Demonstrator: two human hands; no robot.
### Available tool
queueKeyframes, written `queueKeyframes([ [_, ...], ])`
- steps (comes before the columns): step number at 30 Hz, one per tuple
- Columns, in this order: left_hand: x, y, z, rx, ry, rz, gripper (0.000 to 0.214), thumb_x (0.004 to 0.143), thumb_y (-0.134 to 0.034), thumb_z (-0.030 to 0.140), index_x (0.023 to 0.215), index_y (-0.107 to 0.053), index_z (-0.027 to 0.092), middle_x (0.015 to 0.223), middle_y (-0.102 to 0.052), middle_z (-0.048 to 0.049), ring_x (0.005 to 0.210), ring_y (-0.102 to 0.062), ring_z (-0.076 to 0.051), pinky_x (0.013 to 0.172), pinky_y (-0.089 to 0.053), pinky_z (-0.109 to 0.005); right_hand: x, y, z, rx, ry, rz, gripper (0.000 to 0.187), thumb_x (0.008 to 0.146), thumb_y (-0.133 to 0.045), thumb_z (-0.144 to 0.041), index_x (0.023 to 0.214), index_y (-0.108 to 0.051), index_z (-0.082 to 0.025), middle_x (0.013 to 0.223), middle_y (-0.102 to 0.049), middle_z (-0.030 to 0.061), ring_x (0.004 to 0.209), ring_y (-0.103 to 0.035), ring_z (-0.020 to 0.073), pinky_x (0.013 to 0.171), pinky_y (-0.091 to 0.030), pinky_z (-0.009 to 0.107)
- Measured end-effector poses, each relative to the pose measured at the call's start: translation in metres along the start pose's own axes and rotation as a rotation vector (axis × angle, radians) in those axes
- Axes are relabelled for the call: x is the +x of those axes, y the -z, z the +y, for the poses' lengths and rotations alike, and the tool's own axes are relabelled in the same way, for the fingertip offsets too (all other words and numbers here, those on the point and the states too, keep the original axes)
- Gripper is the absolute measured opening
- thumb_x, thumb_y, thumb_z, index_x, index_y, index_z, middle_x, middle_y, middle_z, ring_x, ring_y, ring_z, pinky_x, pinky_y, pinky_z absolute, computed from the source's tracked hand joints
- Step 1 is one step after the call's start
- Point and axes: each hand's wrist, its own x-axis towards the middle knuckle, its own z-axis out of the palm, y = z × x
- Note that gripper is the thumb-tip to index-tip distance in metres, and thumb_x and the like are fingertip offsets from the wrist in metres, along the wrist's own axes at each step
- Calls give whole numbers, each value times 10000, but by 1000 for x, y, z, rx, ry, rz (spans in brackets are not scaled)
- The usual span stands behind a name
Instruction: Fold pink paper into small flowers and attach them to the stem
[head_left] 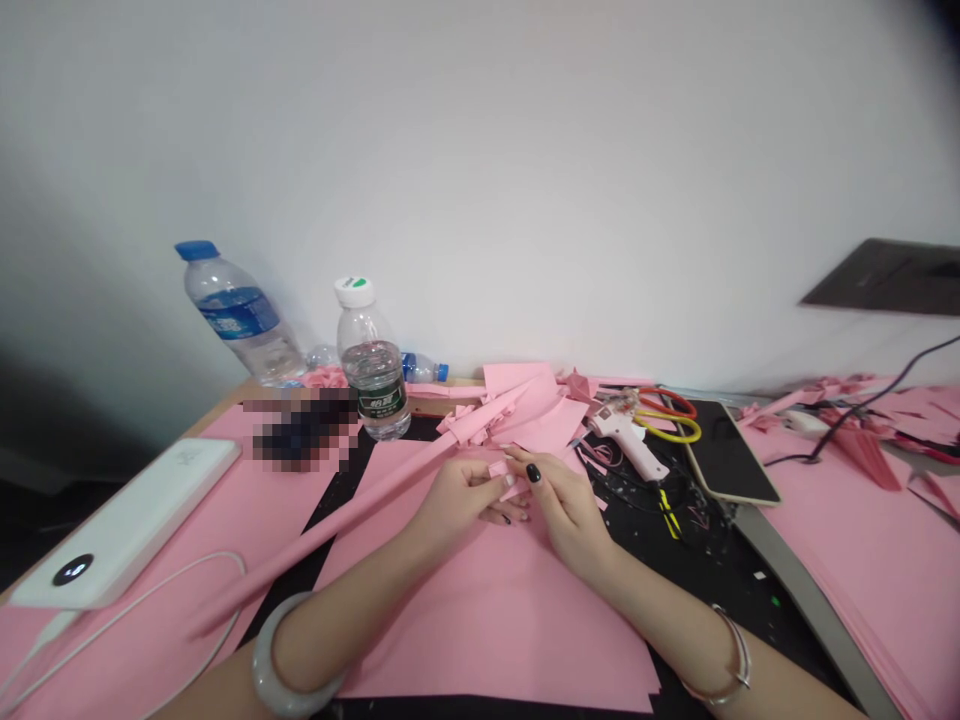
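My left hand (466, 492) and my right hand (561, 498) meet over the middle of the table. Between their fingertips they pinch a small piece of pink paper (498, 469), partly hidden by the fingers. Beneath them lies a large stack of pink paper sheets (495, 610). A long rolled pink paper stick (352, 515) slants past the left forearm up to a heap of folded pink paper pieces (536, 415) just beyond the hands. To the right of my right hand rests a white and pink hot glue gun (630, 445).
A white power bank (135, 520) with a cable lies at left. Two upright water bottles, one blue-capped (244, 315) and one white-capped (371, 370), stand near the wall. Scissors with yellow and red handles (679, 430), a dark-screened tablet (727, 455) and more pink sheets (862, 560) occupy the right.
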Motion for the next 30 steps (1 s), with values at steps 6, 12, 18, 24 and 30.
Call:
queueKeyframes([
  [6,0,1,0,-3,-2,-19,363,713,-783,490,716,-713,134,665,-735,-70,680,-738,-244,731,-603,-373,2,3,-4,-71,98,-69,454,1055,-330,-340,964,-751,-196,1058,-770,126,1155,-663,251,963,-525,390],
  [12,0,2,-2,-37,-24,-36,342,729,-789,466,739,-716,132,684,-733,-59,667,-725,-233,733,-598,-377,2,4,-2,-91,80,-100,410,1045,-344,-335,1069,-735,-217,1145,-749,126,1174,-645,271,973,-513,438],
  [18,1,5,-3,15,-61,-92,363,772,-740,496,718,-716,138,672,-736,-75,649,-721,-227,697,-589,-356,2,5,0,-88,63,-88,330,1019,-382,-288,1027,-700,-200,1076,-753,126,1018,-692,251,880,-525,379],
  [24,2,12,-2,97,-24,-263,284,821,-690,409,744,-735,138,705,-764,-86,648,-725,-207,653,-568,-302,7,6,2,-102,-86,-51,248,963,-433,-282,740,-519,-216,630,-565,-3,565,-530,158,546,-404,271],
  [30,0,14,1,136,-11,-331,242,822,-664,367,717,-715,155,703,-770,-76,635,-724,-201,613,-547,-278,11,3,7,5,-108,-260,369,927,-434,-255,582,-305,-230,506,-353,-56,490,-360,115,460,-254,233],
])
